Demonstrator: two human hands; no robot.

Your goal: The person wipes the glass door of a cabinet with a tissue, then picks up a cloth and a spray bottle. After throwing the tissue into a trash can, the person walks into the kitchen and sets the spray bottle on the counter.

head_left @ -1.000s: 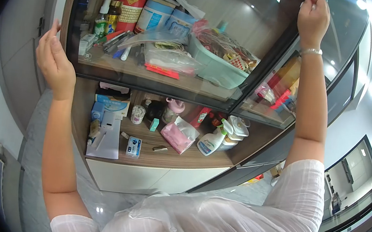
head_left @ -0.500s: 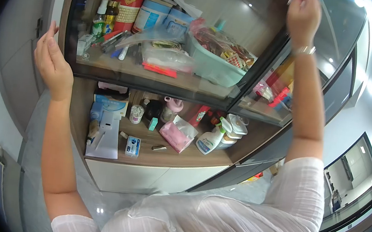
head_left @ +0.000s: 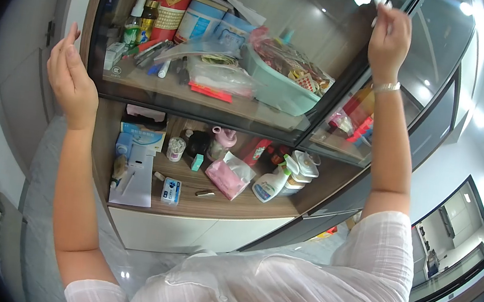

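Note:
My right hand (head_left: 389,42) is raised at the upper right in front of the cabinet's glass door (head_left: 329,18), its fingers pinched round a small crumpled white tissue (head_left: 382,1). At the left, my left hand (head_left: 72,81) rests upright by the cabinet's side edge (head_left: 92,26), fingers stretched and nothing seen in it. Through the glass show a green basket (head_left: 279,89) of packets, a red canister (head_left: 174,0), blue-and-white tubs (head_left: 199,22) and small bottles (head_left: 133,24).
The open shelf (head_left: 189,198) below holds a pink tissue pack (head_left: 228,178), a white spray bottle (head_left: 270,184), a blue-and-white box (head_left: 171,190), a pink bottle (head_left: 222,143) and white paper (head_left: 133,186). White cabinet doors (head_left: 161,231) are underneath.
My right hand has moved left and then slightly down along the glass, with the white tissue now more visible. My left hand has stayed at the cabinet's left edge.

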